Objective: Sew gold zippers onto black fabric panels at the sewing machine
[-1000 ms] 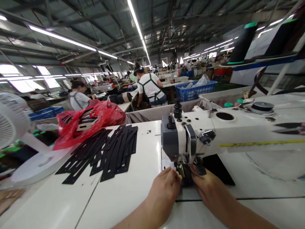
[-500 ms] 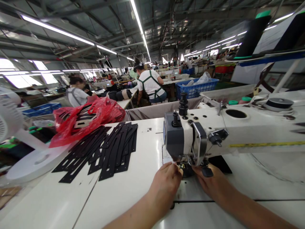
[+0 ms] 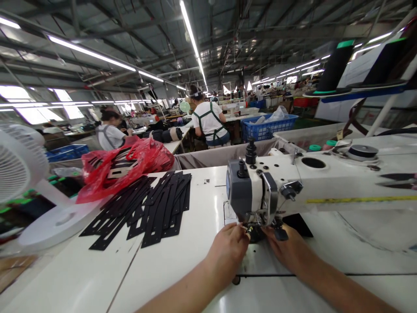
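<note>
A white and grey sewing machine [image 3: 239, 189] stands in front of me, its needle area between my two hands. My left hand [image 3: 230, 248] is closed in a pinch just left of the presser foot; whatever its fingertips hold is hidden. From the right, my right hand [image 3: 289, 245] reaches in with its fingers drawn together, partly covered by the machine's metal parts. Between the fingertips, low under the needle, lies a small dark piece [image 3: 257, 235], too shadowed to identify. Flat black material [image 3: 301, 224] shows behind the right hand.
Black slotted strips [image 3: 166, 208] lie heaped on the white table, beside a red plastic bag [image 3: 130, 163] of more pieces. A white fan [image 3: 48, 195] stands left. Scissors [image 3: 397, 180] and thread cones [image 3: 335, 67] are right. Two co-workers sit beyond.
The view has shifted slightly, bringing more of the fan and the scissors into sight. Both hands keep practically the same place at the needle.
</note>
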Demonstrator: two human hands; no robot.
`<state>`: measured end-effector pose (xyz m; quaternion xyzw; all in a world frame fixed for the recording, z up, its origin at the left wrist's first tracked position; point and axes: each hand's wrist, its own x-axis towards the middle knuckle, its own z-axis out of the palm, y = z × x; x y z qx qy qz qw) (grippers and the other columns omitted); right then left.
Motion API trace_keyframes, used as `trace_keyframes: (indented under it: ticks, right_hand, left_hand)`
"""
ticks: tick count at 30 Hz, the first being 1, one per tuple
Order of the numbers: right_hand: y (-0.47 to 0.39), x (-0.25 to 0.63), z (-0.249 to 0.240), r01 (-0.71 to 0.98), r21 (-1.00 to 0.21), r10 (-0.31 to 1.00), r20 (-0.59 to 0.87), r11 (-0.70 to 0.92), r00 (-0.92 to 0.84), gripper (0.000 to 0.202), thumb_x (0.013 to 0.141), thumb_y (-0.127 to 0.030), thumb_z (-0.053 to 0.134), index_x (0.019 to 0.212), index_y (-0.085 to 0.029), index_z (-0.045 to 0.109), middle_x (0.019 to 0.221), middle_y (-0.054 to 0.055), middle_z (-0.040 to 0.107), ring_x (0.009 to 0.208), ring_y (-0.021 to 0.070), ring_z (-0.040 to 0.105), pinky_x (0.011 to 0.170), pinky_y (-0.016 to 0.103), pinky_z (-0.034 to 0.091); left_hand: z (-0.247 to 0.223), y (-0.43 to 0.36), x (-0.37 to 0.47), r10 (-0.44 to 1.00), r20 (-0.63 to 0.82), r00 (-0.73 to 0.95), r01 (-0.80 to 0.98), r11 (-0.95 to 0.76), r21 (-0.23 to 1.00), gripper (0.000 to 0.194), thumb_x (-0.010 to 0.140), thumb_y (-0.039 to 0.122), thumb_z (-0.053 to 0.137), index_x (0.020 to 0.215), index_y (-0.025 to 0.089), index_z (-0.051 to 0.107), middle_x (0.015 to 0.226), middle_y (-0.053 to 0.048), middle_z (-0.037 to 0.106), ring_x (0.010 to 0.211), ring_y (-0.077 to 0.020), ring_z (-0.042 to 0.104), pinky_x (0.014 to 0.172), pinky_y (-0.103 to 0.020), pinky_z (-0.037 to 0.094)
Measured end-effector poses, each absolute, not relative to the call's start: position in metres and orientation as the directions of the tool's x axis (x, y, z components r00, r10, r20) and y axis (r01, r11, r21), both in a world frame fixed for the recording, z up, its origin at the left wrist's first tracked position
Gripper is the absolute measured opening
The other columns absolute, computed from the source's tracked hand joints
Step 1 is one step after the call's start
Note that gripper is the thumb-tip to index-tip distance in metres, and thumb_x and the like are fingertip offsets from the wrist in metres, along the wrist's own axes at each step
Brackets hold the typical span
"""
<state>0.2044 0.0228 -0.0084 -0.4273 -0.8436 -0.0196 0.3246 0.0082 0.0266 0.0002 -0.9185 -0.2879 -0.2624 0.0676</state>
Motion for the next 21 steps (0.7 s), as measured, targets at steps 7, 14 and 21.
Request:
trace_keyframes:
  ticks: [7,14,21]
  right_hand:
    - [0.0227,0.2045,-0.0080,0.736,-0.240,0.711,0.556,0.634,-0.431,0.034,0.074,-0.008,0.037,0.081,-0.017,0.068,0.077,0.010,0.069,0.075,0.0215,0.065,0.067,0.031,0.053]
    - [0.0234,0.2063,-0.0122,0.750,-0.256,0.736,0.534,0.610,-0.416,0.032,0.074,-0.009,0.037,0.078,-0.016,0.068,0.077,0.010,0.069,0.077,0.0230,0.065,0.071,0.034,0.053]
    - [0.0208,0.2062,-0.0094,0.776,-0.244,0.754,0.519,0.581,-0.402,0.032,0.075,-0.009,0.037,0.080,-0.015,0.067,0.079,0.011,0.070,0.073,0.0216,0.065,0.065,0.031,0.053]
  left_hand:
    - [0.0005,0.0271,0.0073,0.498,0.514,0.699,0.568,-0.822,0.024,0.014,0.086,0.010,0.046,0.080,0.012,0.059,0.077,-0.007,0.060,0.081,-0.0183,0.059,0.081,-0.031,0.052]
    - [0.0022,0.0253,0.0065,0.499,0.497,0.710,0.562,-0.827,0.028,0.016,0.086,0.010,0.043,0.085,0.010,0.059,0.081,-0.009,0.061,0.084,-0.0194,0.059,0.084,-0.032,0.050]
    - [-0.0023,0.0269,0.0063,0.487,0.505,0.713,0.558,-0.830,0.012,0.018,0.086,0.011,0.041,0.083,0.011,0.059,0.079,-0.008,0.060,0.081,-0.0184,0.059,0.084,-0.033,0.050]
